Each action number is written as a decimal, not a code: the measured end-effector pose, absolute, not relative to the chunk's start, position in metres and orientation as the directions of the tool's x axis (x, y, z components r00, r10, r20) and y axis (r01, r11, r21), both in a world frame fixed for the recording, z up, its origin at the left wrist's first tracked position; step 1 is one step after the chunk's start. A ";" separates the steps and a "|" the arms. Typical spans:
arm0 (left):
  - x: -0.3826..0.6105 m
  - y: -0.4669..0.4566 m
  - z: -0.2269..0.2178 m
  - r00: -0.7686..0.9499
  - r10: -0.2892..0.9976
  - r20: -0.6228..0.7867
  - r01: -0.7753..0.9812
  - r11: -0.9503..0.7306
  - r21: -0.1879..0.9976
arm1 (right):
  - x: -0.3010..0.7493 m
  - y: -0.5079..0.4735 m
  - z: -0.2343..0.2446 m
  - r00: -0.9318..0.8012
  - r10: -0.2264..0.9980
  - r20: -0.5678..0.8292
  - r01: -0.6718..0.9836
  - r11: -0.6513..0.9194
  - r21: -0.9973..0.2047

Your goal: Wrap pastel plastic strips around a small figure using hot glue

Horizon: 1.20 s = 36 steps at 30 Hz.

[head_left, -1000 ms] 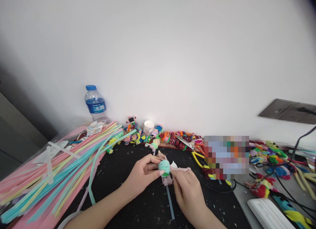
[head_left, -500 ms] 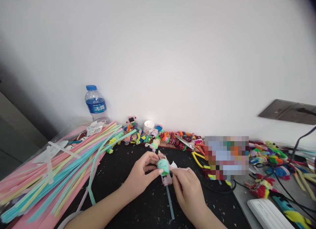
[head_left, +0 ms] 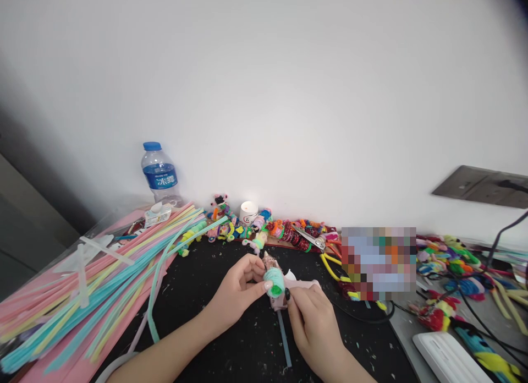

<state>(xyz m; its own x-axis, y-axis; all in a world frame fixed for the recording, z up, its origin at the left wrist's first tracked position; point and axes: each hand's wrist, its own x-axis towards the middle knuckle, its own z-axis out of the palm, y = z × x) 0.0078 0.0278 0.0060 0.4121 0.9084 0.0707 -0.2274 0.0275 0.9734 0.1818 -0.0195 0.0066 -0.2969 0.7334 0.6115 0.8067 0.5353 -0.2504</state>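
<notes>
Between the thumb and fingers of my left hand (head_left: 244, 284) is a mint-green coil of fuzzy pipe cleaner (head_left: 273, 279). Its bright green end faces me. My right hand (head_left: 314, 319) pinches a small black piece (head_left: 287, 294) just right of the coil, with a narrow gap between them; its exact kind is too small to tell. Beneath both hands lies a pale pink glue gun (head_left: 279, 302), partly covered by the coil and my fingers. A translucent glue stick (head_left: 284, 339) sticks out of its rear toward me.
Loose pastel pipe cleaners (head_left: 124, 273) spread across the left side. A water bottle (head_left: 160, 176), paper cup (head_left: 248, 212), pipe-cleaner figures (head_left: 258, 241) and scissors (head_left: 311, 238) line the wall. On the right are a black cable (head_left: 371, 319) and a white box-shaped device (head_left: 447, 358).
My left hand has turned the coil so that its bright green end shows. The black piece in my right hand has shifted slightly down and away from the coil.
</notes>
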 end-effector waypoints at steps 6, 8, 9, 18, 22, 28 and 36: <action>0.009 0.028 0.004 0.405 0.911 0.075 -0.236 0.025 0.971 | 0.179 -0.021 0.007 -0.314 0.721 0.617 0.805 0.547 -0.230; 0.009 0.027 0.004 0.408 0.910 0.077 -0.243 0.027 0.970 | 0.179 -0.021 0.006 -0.314 0.722 0.617 0.803 0.549 -0.233; 0.009 0.027 0.004 0.410 0.909 0.080 -0.250 0.027 0.968 | 0.178 -0.022 0.006 -0.315 0.722 0.616 0.802 0.550 -0.233; 0.010 0.029 0.006 0.399 0.911 0.100 -0.260 0.008 0.966 | 0.179 -0.019 0.008 -0.305 0.741 0.599 0.787 0.550 -0.280; 0.009 0.031 0.007 0.345 0.934 0.092 -0.236 -0.009 0.972 | 0.180 -0.020 0.009 -0.293 0.739 0.606 0.781 0.551 -0.294; 0.010 0.030 0.008 0.325 0.942 0.085 -0.223 -0.011 0.975 | 0.178 -0.020 0.007 -0.322 0.729 0.604 0.794 0.556 -0.247; 0.010 0.029 0.007 0.363 0.929 0.079 -0.240 0.010 0.971 | 0.180 -0.020 0.005 -0.329 0.734 0.594 0.801 0.550 -0.237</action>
